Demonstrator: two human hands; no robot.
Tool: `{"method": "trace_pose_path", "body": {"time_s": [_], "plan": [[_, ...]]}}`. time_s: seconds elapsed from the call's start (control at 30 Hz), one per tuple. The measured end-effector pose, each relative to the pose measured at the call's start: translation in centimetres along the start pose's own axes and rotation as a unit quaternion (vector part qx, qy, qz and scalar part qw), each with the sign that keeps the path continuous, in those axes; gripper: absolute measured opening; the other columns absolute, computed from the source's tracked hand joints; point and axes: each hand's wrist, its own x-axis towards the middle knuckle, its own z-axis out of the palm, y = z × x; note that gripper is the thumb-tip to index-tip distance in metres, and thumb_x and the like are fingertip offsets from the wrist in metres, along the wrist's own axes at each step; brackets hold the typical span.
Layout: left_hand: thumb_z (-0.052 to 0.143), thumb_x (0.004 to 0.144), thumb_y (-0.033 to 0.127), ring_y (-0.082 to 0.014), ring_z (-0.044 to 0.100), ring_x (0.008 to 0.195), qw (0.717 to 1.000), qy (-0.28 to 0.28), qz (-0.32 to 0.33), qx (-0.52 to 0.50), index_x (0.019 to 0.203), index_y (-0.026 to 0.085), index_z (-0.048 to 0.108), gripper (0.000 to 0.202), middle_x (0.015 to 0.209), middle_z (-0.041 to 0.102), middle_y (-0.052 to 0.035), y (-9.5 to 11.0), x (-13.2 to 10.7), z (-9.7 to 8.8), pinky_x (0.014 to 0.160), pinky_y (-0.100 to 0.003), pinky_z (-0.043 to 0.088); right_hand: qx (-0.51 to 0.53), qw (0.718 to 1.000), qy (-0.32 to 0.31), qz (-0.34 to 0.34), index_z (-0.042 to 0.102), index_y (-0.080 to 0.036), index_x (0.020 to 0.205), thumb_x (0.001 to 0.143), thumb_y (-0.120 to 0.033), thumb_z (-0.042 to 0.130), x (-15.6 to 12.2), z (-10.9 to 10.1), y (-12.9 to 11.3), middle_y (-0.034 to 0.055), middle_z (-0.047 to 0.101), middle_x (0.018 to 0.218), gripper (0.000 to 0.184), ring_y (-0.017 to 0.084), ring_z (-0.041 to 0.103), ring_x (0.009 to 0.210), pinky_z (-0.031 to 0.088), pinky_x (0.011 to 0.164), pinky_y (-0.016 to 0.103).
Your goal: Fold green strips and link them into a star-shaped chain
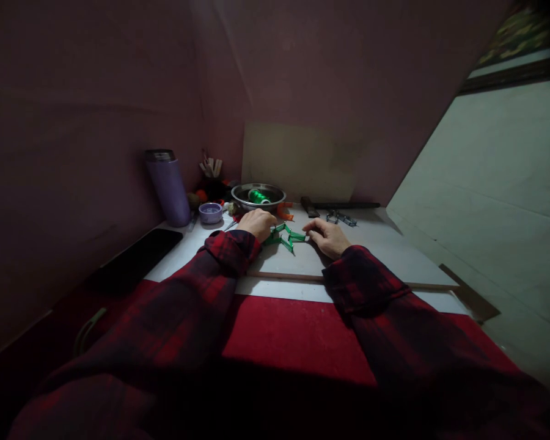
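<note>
A green zigzag piece (285,236), folded from shiny strip or ribbon, lies on a pale board (376,250). My left hand (258,223) grips its left end with curled fingers. My right hand (325,236) pinches its right end between thumb and fingers. Both arms wear red and black checked sleeves. Behind the hands a metal bowl (258,195) holds a green spool (258,197).
A purple tumbler (168,187) and a small lilac cup (210,212) stand at the back left. A black phone (135,258) lies at the left edge. An orange-handled tool (284,211), a dark tool (308,206) and metal clips (340,217) lie behind the hands. Red cloth (284,333) covers the near side.
</note>
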Motion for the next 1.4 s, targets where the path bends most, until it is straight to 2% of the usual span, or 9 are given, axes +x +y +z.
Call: {"method": "trace_pose_path", "body": {"time_s": [0.27, 0.4, 0.57, 0.8, 1.23, 1.4], "plan": [[0.046, 0.078, 0.015, -0.0235, 0.061, 0.102, 1.0, -0.01, -0.003, -0.003, 0.102, 0.024, 0.071, 0.037, 0.106, 0.067, -0.0089, 0.13, 0.08, -0.06, 0.086, -0.03, 0.046, -0.005, 0.999, 0.023, 0.045, 0.063, -0.018, 0.075, 0.074, -0.021, 0.056, 0.54, 0.41, -0.37, 0.0042, 0.068, 0.075, 0.008, 0.015, 0.06, 0.067, 0.047, 0.064, 0.028], [0.046, 0.077, 0.014, -0.024, 0.061, 0.101, 1.0, -0.014, -0.003, 0.0, 0.103, 0.024, 0.071, 0.037, 0.105, 0.068, -0.0095, 0.12, 0.07, -0.05, 0.086, -0.031, 0.046, 0.021, 0.994, 0.042, 0.102, 0.063, -0.017, 0.067, 0.07, -0.022, 0.06, 0.85, 0.62, -0.47, 0.0029, 0.065, 0.064, 0.005, 0.014, 0.058, 0.059, 0.046, 0.057, 0.027], [0.045, 0.078, 0.015, -0.0233, 0.062, 0.099, 1.0, -0.009, 0.0, 0.008, 0.103, 0.025, 0.071, 0.037, 0.103, 0.068, -0.009, 0.12, 0.02, 0.0, 0.084, -0.031, 0.046, 0.095, 0.983, 0.037, 0.152, 0.062, -0.017, 0.063, 0.066, -0.02, 0.063, 0.89, 0.62, -0.47, 0.0002, 0.059, 0.051, 0.004, 0.013, 0.055, 0.048, 0.045, 0.051, 0.026], [0.044, 0.077, 0.014, -0.0243, 0.062, 0.099, 1.0, -0.013, 0.001, 0.008, 0.102, 0.024, 0.071, 0.038, 0.102, 0.068, -0.0091, 0.26, -0.11, -0.28, 0.083, -0.032, 0.047, 0.123, 0.979, 0.041, 0.156, 0.062, -0.017, 0.065, 0.064, -0.017, 0.063, 0.88, 0.74, -0.55, 0.0, 0.059, 0.051, 0.001, 0.013, 0.056, 0.048, 0.045, 0.05, 0.026], [0.044, 0.077, 0.015, -0.0239, 0.062, 0.098, 1.0, -0.016, 0.003, 0.009, 0.104, 0.023, 0.07, 0.038, 0.103, 0.068, -0.0091, 0.22, -0.07, -0.14, 0.082, -0.032, 0.046, 0.089, 0.982, 0.04, 0.159, 0.066, -0.014, 0.07, 0.065, -0.018, 0.065, 0.85, 0.73, -0.57, 0.0013, 0.061, 0.051, 0.006, 0.012, 0.057, 0.048, 0.047, 0.053, 0.025], [0.045, 0.076, 0.014, -0.0236, 0.061, 0.099, 1.0, -0.018, 0.0, 0.009, 0.104, 0.024, 0.07, 0.039, 0.103, 0.068, -0.0091, 0.18, -0.04, -0.18, 0.082, -0.031, 0.046, 0.103, 0.979, 0.019, 0.176, 0.065, -0.014, 0.074, 0.069, -0.018, 0.062, 0.75, 0.68, -0.87, 0.0012, 0.061, 0.053, 0.007, 0.013, 0.057, 0.048, 0.046, 0.05, 0.025]]}}
